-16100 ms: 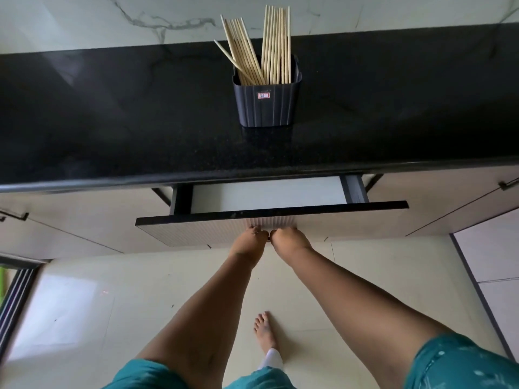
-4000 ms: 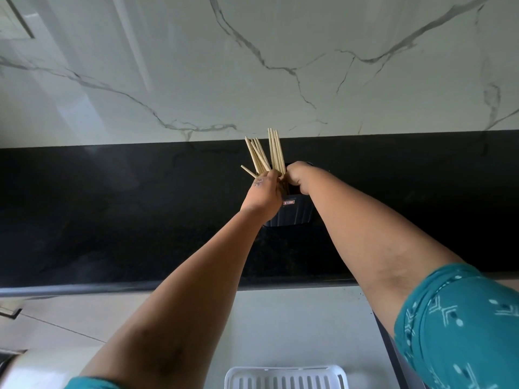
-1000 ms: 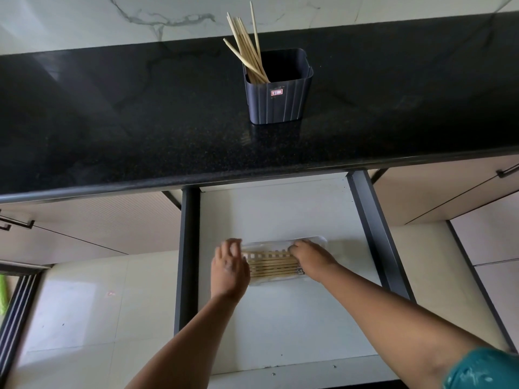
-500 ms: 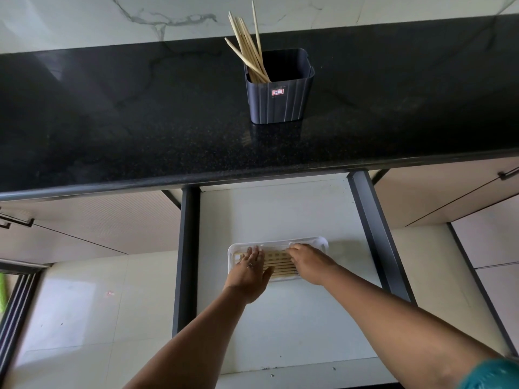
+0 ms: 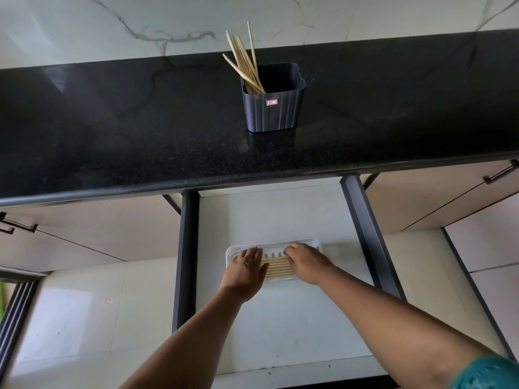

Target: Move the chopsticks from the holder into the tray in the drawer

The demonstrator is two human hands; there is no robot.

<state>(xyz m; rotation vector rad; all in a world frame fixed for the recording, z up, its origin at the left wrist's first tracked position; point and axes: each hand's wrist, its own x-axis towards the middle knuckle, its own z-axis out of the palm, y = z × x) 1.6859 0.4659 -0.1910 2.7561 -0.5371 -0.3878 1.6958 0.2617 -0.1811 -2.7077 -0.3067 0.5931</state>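
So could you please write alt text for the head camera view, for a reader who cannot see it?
Both hands, left hand and right hand, rest flat on chopsticks lying in a white tray inside an open drawer. Above, on a black countertop, a dark holder has a few chopsticks in it.

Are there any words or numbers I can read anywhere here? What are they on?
Red and white sticker on the front of the dark holder: it has marks inside, but they are too small and blurred to read.
Nothing else carries writing: not the white tray, the drawer or the black countertop.
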